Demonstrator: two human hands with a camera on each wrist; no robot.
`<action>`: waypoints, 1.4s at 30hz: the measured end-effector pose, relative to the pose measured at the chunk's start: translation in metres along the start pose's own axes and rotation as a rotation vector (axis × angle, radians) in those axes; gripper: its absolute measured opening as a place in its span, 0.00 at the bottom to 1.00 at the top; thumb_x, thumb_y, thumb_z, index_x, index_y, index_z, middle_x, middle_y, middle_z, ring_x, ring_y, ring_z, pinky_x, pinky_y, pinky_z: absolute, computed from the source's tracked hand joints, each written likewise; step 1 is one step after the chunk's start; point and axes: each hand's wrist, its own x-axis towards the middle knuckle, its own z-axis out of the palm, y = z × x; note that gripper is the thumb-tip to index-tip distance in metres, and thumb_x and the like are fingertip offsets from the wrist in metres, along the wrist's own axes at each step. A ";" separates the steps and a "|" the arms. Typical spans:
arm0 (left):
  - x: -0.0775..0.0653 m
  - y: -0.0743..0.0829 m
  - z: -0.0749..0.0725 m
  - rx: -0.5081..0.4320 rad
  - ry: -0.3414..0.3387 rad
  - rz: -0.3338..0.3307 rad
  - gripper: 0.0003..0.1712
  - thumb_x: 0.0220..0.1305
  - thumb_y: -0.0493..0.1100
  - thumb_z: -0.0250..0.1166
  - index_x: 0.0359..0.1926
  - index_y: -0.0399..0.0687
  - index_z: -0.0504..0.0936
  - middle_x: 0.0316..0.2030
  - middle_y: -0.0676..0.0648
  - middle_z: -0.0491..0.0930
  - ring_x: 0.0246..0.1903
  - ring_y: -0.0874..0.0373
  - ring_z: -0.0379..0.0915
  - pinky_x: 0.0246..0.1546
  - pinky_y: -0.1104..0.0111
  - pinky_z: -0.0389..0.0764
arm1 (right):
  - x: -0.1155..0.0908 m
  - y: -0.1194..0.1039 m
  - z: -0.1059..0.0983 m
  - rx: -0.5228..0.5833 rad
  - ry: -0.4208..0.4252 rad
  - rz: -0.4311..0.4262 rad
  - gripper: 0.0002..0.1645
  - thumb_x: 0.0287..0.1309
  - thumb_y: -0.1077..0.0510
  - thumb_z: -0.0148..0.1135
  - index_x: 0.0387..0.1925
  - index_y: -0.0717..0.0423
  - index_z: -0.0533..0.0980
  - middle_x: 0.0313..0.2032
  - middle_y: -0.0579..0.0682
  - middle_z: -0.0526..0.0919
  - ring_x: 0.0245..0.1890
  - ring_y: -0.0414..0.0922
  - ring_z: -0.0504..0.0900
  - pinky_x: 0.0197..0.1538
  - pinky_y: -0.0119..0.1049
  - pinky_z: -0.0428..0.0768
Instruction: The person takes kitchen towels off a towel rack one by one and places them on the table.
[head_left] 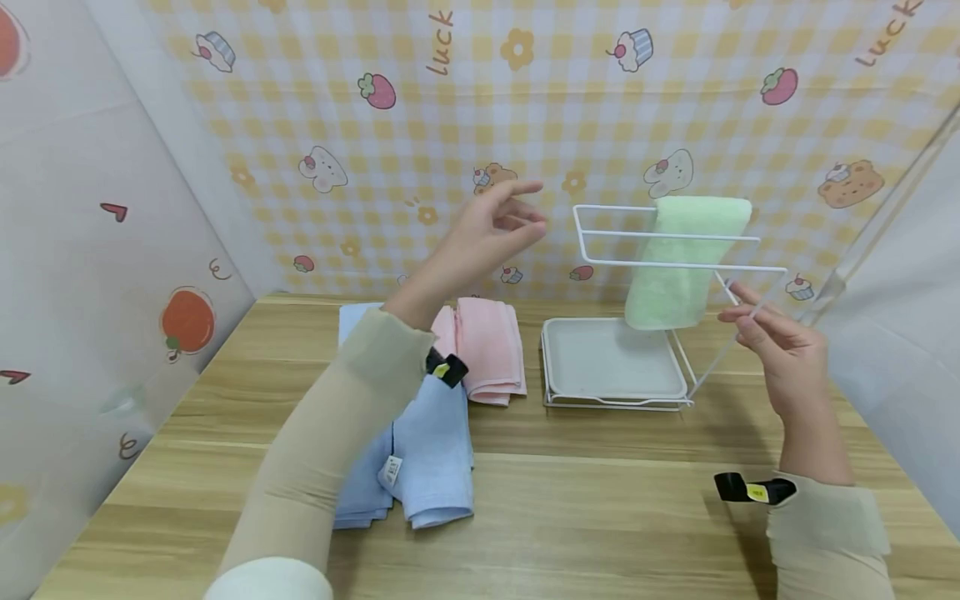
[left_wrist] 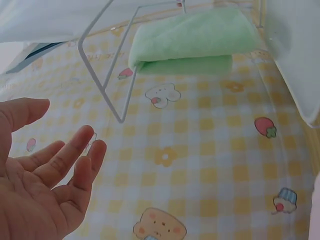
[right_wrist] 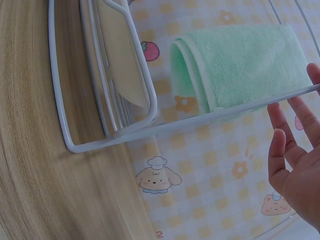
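Note:
A folded light-green towel [head_left: 686, 262] hangs over a rear bar of the white wire rack [head_left: 678, 266]. My left hand [head_left: 498, 221] is raised in the air left of the rack's top, holding nothing; its fingers are relaxed and slightly bent, apart from the bars in the left wrist view. My right hand [head_left: 783, 350] is at the rack's right side. In the right wrist view its loosely spread fingers [right_wrist: 295, 150] have their tips right at a white bar, below the green towel [right_wrist: 245, 70].
A grey tray [head_left: 611, 358] sits in the rack's base on the wooden table [head_left: 570, 517]. To the left lie folded blue towels [head_left: 435, 454] and pink towels [head_left: 491, 350], partly behind my left arm. A checked, patterned cloth [head_left: 450, 125] hangs behind the rack.

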 end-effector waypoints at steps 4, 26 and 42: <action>0.018 0.006 0.010 -0.016 -0.003 0.012 0.31 0.69 0.46 0.63 0.71 0.53 0.67 0.52 0.49 0.83 0.50 0.58 0.79 0.52 0.66 0.80 | 0.001 0.001 -0.001 0.003 -0.005 0.005 0.15 0.65 0.78 0.50 0.43 0.73 0.82 0.54 0.51 0.86 0.53 0.41 0.85 0.44 0.24 0.80; 0.089 0.037 0.068 0.298 -0.215 -0.164 0.39 0.64 0.50 0.68 0.73 0.63 0.62 0.56 0.54 0.82 0.54 0.65 0.79 0.54 0.70 0.78 | 0.002 -0.002 0.000 -0.001 -0.019 -0.014 0.14 0.64 0.79 0.49 0.40 0.75 0.82 0.55 0.53 0.85 0.55 0.42 0.84 0.47 0.25 0.81; 0.097 0.052 0.087 0.401 -0.271 -0.171 0.39 0.66 0.59 0.64 0.74 0.65 0.60 0.69 0.61 0.67 0.63 0.67 0.68 0.68 0.69 0.66 | 0.003 -0.001 -0.001 -0.062 -0.008 0.001 0.11 0.64 0.78 0.51 0.38 0.77 0.81 0.54 0.49 0.86 0.58 0.40 0.81 0.47 0.23 0.81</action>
